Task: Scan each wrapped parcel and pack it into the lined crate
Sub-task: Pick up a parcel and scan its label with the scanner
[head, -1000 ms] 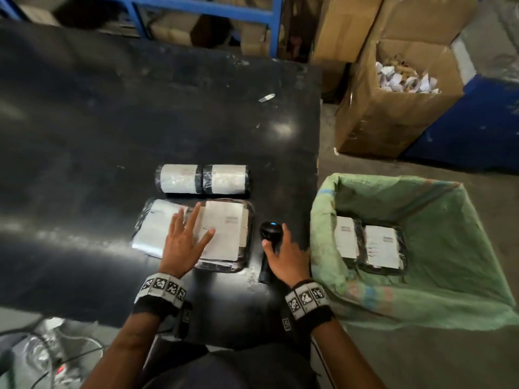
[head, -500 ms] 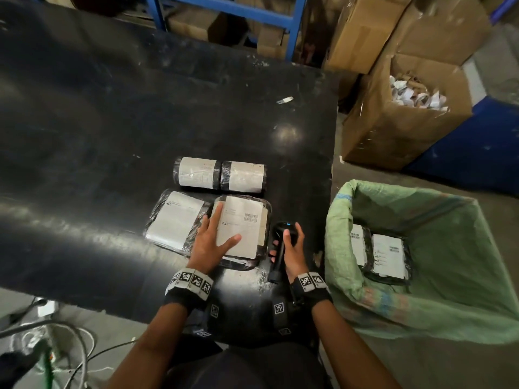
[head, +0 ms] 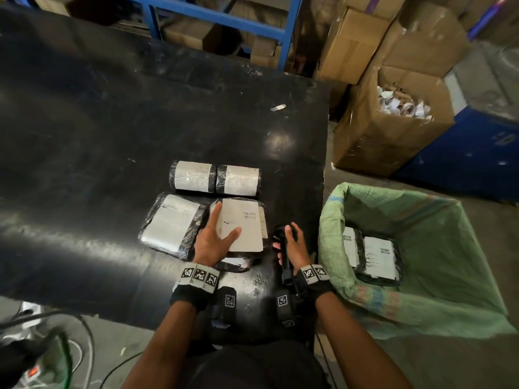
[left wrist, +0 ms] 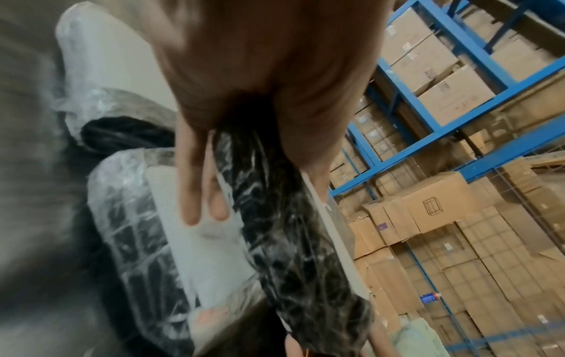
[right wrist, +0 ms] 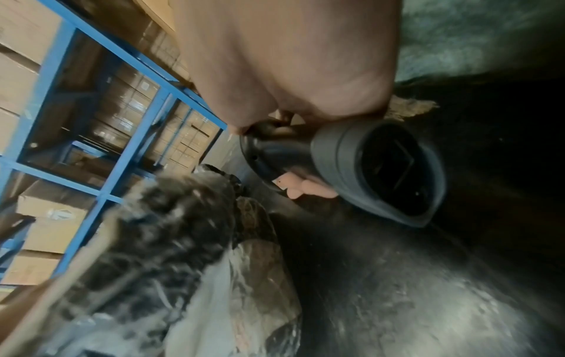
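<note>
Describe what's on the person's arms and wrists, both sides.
Bare forearms, no sleeves or gloves. The left hand and the right hand each have a black wrist strap topped by a white band of black square fiducial tags. A black camera pod with its own tag hangs beneath each wrist.

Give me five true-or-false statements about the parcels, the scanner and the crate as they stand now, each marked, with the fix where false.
1. The right hand grips the black handheld barcode scanner. True.
2. The green-lined crate holds no parcels. False: two flat parcels lie in it.
3. The left hand is lifting the flat black film-wrapped parcel with a white label, thumb on the label. True.
4. Two cylindrical wrapped parcels lie end to end on the black table. True.
5. The open cardboard box stands on the table. False: on the floor.
</note>
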A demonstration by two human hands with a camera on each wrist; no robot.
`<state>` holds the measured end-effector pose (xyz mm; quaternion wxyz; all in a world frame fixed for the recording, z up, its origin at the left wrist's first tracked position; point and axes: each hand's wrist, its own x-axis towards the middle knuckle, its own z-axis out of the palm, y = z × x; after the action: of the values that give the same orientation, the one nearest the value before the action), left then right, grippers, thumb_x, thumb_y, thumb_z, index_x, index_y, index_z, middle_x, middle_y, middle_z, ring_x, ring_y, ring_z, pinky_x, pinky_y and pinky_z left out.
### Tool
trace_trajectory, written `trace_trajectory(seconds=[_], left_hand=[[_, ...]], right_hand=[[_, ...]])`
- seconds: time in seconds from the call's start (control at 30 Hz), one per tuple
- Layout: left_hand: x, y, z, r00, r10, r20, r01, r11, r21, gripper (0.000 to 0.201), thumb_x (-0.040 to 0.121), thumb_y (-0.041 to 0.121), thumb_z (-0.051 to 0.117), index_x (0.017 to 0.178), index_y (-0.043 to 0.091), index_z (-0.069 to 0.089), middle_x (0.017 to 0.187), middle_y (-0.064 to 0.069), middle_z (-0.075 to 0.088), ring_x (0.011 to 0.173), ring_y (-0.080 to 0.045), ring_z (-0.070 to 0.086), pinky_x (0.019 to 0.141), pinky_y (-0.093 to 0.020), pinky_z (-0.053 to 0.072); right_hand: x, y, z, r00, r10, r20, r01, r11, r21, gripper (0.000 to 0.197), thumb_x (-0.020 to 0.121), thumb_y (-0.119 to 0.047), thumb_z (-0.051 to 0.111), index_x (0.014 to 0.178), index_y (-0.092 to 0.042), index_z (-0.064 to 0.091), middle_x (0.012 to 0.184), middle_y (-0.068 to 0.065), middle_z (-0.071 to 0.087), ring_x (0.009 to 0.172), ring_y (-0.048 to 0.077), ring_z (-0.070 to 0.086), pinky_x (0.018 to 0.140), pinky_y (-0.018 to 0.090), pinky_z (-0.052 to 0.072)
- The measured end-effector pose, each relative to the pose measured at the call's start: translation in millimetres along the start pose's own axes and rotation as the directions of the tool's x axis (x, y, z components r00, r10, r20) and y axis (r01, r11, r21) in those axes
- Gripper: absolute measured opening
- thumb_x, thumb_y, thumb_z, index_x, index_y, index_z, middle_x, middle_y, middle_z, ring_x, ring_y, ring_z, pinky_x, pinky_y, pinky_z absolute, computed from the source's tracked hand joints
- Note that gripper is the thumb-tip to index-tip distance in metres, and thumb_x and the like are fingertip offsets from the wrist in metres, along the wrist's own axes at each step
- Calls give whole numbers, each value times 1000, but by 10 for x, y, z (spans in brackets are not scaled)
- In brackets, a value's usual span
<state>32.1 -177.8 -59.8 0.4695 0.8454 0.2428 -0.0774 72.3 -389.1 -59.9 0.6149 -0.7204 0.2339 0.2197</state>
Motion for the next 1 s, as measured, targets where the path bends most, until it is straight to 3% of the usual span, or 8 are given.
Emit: trace_trajectory(seconds=[0.1,0.17,0.27,0.4,0.6,0.7,0.83,1.0], left_hand=[[-53,-18,53,993,56,-101,-57,998,1,81,88,51,68,149,61,17,125,-8,62,106,-30,63,93,-49,55],[-117,46,88,981,76,-180,-80,997,-17,78,90,45,69,152,55,23,124,-11,58,102,-25,58,92,-41,52],[-240,206,115,950,122,-286,-138,990,-36,77,91,40,70,155,45,28,120,-14,54,95,-19,47,83,-30,40],[-277,343,136,890,214,-403,-262,963,-68,77,88,42,73,154,40,34,113,-15,55,91,-19,49,86,-30,44],[-305,545,124,834,268,-482,-338,939,-62,78,88,37,75,155,35,36,99,-16,53,81,-25,51,80,-28,42],[-297,542,105,812,303,-499,-373,927,-44,74,88,43,70,154,36,36,97,-15,57,81,-22,46,76,-27,38],[-337,554,81,807,290,-514,-379,922,-76,74,86,47,66,153,35,39,97,-16,55,83,-23,50,79,-29,41],[-359,524,51,806,291,-516,-382,921,-77,75,88,40,74,153,36,38,102,-15,52,85,-25,53,84,-31,47]], right_hand=[[-139,-187,-73,998,-41,-38,41,999,-9,44,101,-48,38,143,-34,38,91,15,70,54,17,55,42,23,42],[-300,-364,-145,995,-88,-50,88,996,-5,40,101,-51,33,139,-39,40,96,17,72,52,15,54,45,25,42],[-582,-650,-244,981,-195,-11,195,980,27,35,103,-50,30,135,-44,42,87,11,72,50,16,54,46,27,44],[-952,-937,-288,950,-298,92,289,952,99,37,100,-55,31,135,-48,42,92,14,73,55,17,57,50,29,46],[-1306,-1152,-301,940,-306,148,282,946,162,31,99,-57,35,127,-51,47,86,11,68,55,18,54,50,30,43],[-1408,-1214,-307,932,-315,181,281,941,191,30,100,-56,35,126,-50,48,83,11,67,54,18,53,52,31,43],[-1477,-1260,-287,917,-338,212,293,931,217,33,101,-55,33,129,-47,47,80,11,66,52,19,51,51,31,42],[-1502,-1286,-229,912,-348,218,307,930,203,33,101,-55,33,130,-47,46,79,11,65,50,19,50,50,30,42]])
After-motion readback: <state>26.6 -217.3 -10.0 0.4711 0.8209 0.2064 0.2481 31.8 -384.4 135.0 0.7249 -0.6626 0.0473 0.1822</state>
